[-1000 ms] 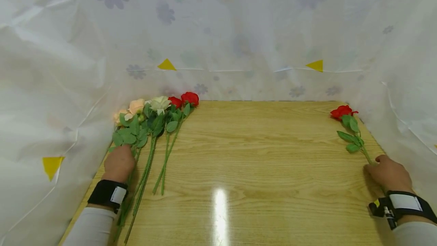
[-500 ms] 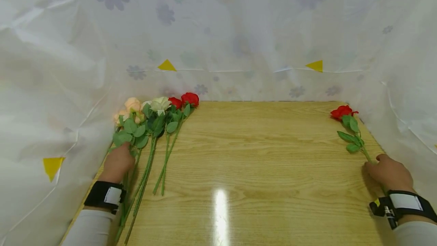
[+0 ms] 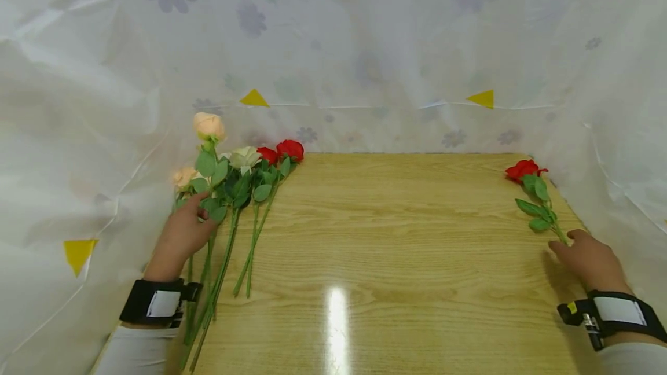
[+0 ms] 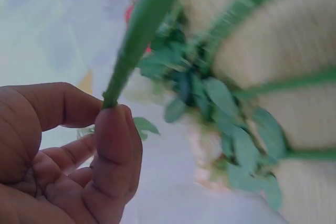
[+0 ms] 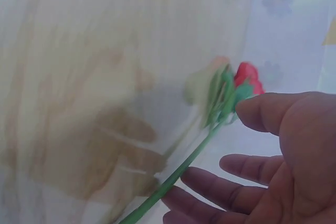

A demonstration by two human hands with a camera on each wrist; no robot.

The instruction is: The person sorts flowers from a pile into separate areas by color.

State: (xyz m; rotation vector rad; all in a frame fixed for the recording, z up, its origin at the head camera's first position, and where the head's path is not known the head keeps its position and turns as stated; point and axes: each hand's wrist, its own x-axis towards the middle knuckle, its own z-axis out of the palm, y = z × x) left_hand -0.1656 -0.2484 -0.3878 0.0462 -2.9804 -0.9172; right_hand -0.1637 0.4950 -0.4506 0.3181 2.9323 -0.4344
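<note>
My left hand (image 3: 184, 235) pinches the green stem (image 4: 139, 35) of a peach rose (image 3: 209, 126) between thumb and fingertips. That rose's head stands higher than the other flowers on the left, its leaves just above my fingers. Another peach rose (image 3: 184, 177) lies beside this hand, and a white rose (image 3: 245, 157) is just to its right. At the table's right side, my right hand (image 3: 591, 260) has its fingers spread and loosely bent. In the right wrist view its fingertips are right at the stem (image 5: 173, 179) of a red rose (image 3: 523, 171), with the thumb apart from it.
Two more red roses, one in front (image 3: 289, 150), lie right of the white one with crossed stems. Long stems run toward the near left edge of the wooden table (image 3: 396, 230). A pale flowered plastic sheet (image 3: 375, 57) encloses the back and both sides.
My left hand has raised the peach rose from among the others, its head moving upward. The right hand has loosened and shifted slightly left and up; its red rose stays in place.
</note>
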